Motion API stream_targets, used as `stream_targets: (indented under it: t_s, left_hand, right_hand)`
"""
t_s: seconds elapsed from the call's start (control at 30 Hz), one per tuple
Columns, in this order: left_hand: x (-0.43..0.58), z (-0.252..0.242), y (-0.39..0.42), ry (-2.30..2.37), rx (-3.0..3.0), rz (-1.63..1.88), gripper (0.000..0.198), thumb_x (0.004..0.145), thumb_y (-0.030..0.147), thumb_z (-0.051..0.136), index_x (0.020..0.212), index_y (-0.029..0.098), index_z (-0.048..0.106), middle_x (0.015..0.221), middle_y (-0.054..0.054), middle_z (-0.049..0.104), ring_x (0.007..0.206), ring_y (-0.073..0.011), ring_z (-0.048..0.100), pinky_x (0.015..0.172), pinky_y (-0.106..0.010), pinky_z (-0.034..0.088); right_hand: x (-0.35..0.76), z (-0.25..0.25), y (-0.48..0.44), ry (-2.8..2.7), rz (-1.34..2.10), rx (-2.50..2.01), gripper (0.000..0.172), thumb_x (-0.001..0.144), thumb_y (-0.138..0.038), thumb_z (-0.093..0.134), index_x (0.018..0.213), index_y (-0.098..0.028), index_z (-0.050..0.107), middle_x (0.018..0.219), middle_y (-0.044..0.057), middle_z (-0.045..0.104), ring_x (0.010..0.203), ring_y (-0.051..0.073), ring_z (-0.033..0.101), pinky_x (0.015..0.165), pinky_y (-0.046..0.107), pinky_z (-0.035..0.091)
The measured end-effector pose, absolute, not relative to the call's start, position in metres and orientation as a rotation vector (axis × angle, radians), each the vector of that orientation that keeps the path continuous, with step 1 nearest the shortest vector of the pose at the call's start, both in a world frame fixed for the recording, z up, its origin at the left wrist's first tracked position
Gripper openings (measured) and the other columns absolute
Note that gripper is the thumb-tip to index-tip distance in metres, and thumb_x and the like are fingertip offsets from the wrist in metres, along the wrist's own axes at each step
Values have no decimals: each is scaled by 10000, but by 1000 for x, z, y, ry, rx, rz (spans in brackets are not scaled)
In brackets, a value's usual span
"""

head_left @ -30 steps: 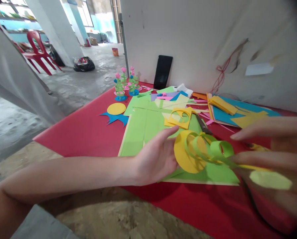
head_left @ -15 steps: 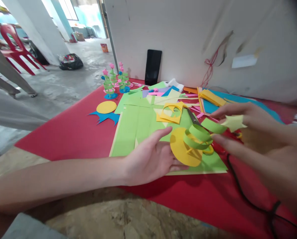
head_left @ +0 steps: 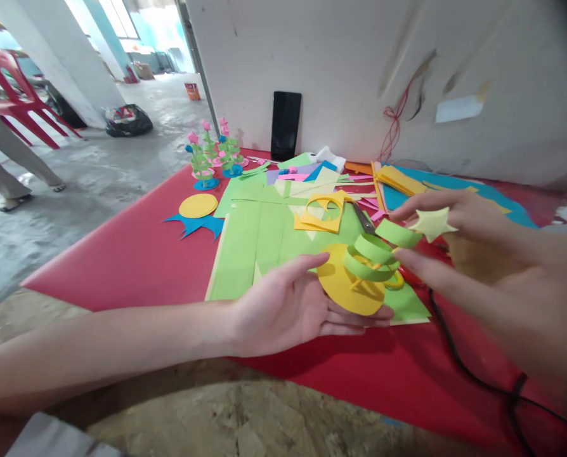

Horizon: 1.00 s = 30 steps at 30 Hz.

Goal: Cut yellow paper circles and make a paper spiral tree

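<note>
A paper tree lies tilted between my hands: a yellow disc base [head_left: 333,279], a thin yellow stem, a light green paper spiral [head_left: 371,257] and a pale yellow-green star [head_left: 433,225] at its tip. My left hand [head_left: 283,304] is palm up, its outstretched fingers under the disc and its thumb at the disc's edge. With thumb and forefinger, my right hand [head_left: 483,260] pinches the upper spiral and stem below the star. Beneath them is a stack of green paper sheets [head_left: 245,254]. Scissors [head_left: 364,219] are partly hidden behind the spiral.
Finished small paper trees [head_left: 205,165] stand at the table's far left, near yellow discs [head_left: 198,205] and blue scraps [head_left: 200,225]. A yellow cut-out sheet [head_left: 319,216] lies mid-table. A phone [head_left: 286,125] leans on the wall. A black cable [head_left: 449,343] crosses the red tabletop [head_left: 136,254].
The paper tree has turned slightly, so the star faces me more fully. My left fingers reach farther under the disc. The whole view has shifted a little.
</note>
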<state>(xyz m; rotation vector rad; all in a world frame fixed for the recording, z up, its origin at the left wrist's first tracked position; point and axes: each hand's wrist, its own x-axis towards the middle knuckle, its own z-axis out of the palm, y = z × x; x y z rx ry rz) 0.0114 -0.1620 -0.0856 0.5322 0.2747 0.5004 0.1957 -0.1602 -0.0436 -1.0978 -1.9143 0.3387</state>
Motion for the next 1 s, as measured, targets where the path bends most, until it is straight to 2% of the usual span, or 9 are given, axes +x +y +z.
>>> stream_targets:
  t_s: [0.17, 0.27, 0.4, 0.5, 0.57, 0.63, 0.73, 0.9, 1.0]
  left_hand:
    - [11, -83, -165, 312, 487, 529, 555, 891, 422, 170, 1143, 115, 557, 1150, -142, 604, 1155, -264, 502, 1040, -447, 216]
    - [11, -84, -161, 348, 505, 542, 555, 880, 472, 206, 1103, 120, 573, 1161, -136, 594, 1139, -259, 503, 1018, -419, 245]
    - [11, -89, -155, 441, 523, 526, 567, 866, 500, 253, 1018, 70, 590, 1069, -164, 616, 1026, -244, 559, 1001, -392, 294]
    - [11, -92, -153, 554, 573, 558, 453, 875, 424, 324, 1037, 89, 583, 1068, -149, 609, 948, -219, 583, 966, -392, 352]
    - [10, -95, -151, 618, 636, 662, 352, 876, 369, 367, 1060, 150, 572, 1174, -116, 563, 1009, -220, 558, 943, -389, 385]
    - [7, -97, -147, 714, 776, 815, 276, 868, 346, 422, 1046, 197, 572, 1255, -77, 508, 1113, -225, 494, 941, -371, 393]
    - [0, -97, -138, 925, 1130, 1021, 196, 845, 334, 508, 997, 232, 577, 1200, -37, 529, 1177, -209, 431, 992, -355, 338]
    - [-2, -79, -127, 1031, 1696, 1130, 85, 820, 270, 557, 799, 206, 609, 1103, -35, 530, 1126, -185, 471, 994, -336, 340]
    - [5, -69, -125, 1002, 1977, 1134, 64, 793, 224, 596, 754, 195, 637, 1055, -48, 531, 1075, -177, 500, 992, -339, 343]
  right_hand:
    - [195, -42, -162, -1883, 395, -1083, 148, 732, -153, 646, 670, -224, 532, 985, -35, 575, 955, 105, 566, 810, 135, 482]
    - [199, -41, -159, -1826, 454, -1142, 82, 736, -177, 654, 727, -222, 587, 990, -32, 585, 960, 113, 571, 802, 146, 481]
    - [207, -47, -149, -1675, 654, -1216, 120, 730, -266, 684, 840, -237, 646, 1028, 0, 615, 976, 177, 578, 829, 281, 475]
    - [211, -52, -141, -1610, 780, -1229, 158, 721, -317, 693, 856, -240, 663, 988, 17, 630, 954, 209, 582, 797, 338, 476]
    - [211, -54, -138, -1595, 788, -1251, 145, 702, -324, 707, 798, -225, 663, 932, 15, 634, 925, 203, 577, 783, 328, 468]
    - [210, -55, -136, -1600, 772, -1287, 145, 691, -331, 713, 764, -218, 658, 927, 16, 634, 913, 202, 571, 793, 332, 452]
    - [209, -57, -136, -1644, 755, -1318, 156, 691, -343, 709, 765, -215, 660, 956, 30, 635, 913, 216, 577, 827, 362, 431]
    - [204, -59, -137, -1667, 779, -1286, 153, 681, -362, 695, 746, -229, 656, 971, 16, 636, 918, 221, 588, 865, 375, 425]
    - [202, -56, -139, -1716, 672, -1330, 162, 683, -400, 672, 710, -242, 651, 908, -1, 640, 900, 207, 583, 874, 361, 428]
